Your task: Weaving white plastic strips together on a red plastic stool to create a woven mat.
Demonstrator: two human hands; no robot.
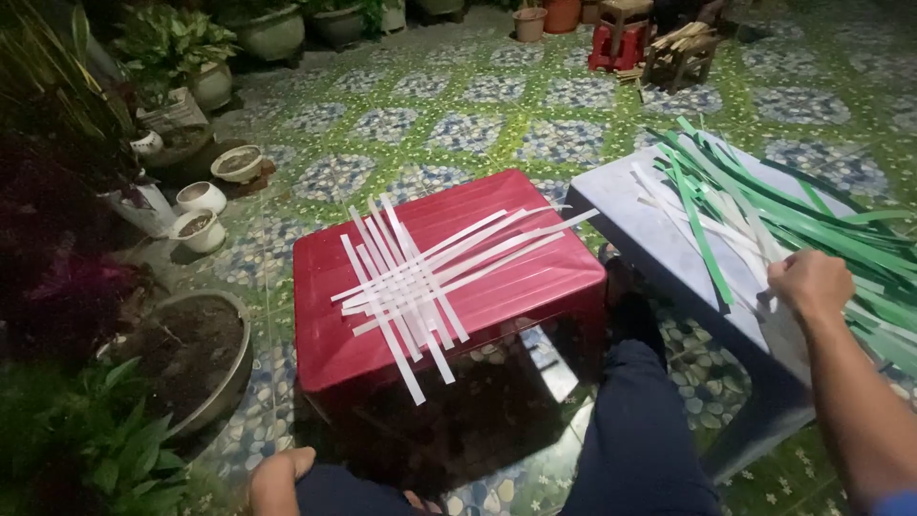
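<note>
Two plastic tables stand side by side, one red table [334,354] and one grey table [659,244]; four small white pots [201,229] sit at left; two hands show, right hand [810,284] and left hand [279,481]

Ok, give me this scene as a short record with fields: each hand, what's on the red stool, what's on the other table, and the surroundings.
Right hand: closed around white strips pulled from the pile on the grey table
Left hand: resting low at the knee, holding nothing visible
Red stool: carries a partly woven mat of white strips, crossed over each other
Strip pile: loose green and white strips, lying on the grey table
Surroundings: patterned tile floor, potted plants at the left
</note>
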